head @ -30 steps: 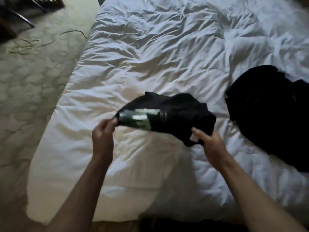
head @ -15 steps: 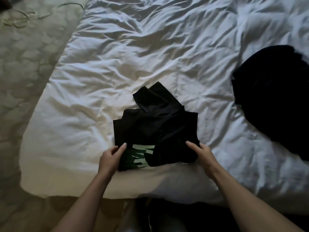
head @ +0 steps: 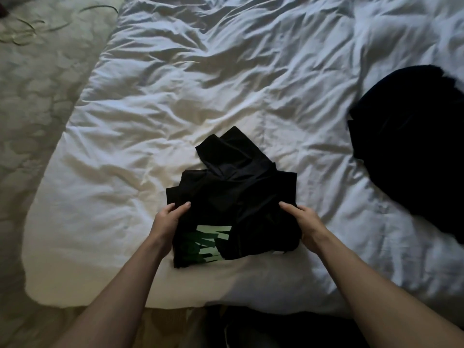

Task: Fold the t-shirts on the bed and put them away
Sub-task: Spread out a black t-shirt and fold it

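Gripping a black t-shirt at the bed's near edge, the left hand holds its left side and the right hand its right, thumbs on top, fingers tucked beneath. The bundle's long axis runs from the near edge toward the bed's far side, a crumpled flap pointing away. Its green print faces up; unreadable. The rumpled white duvet covers the bed; a dark garment pile lies by the right edge. Patterned carpet spreads left.
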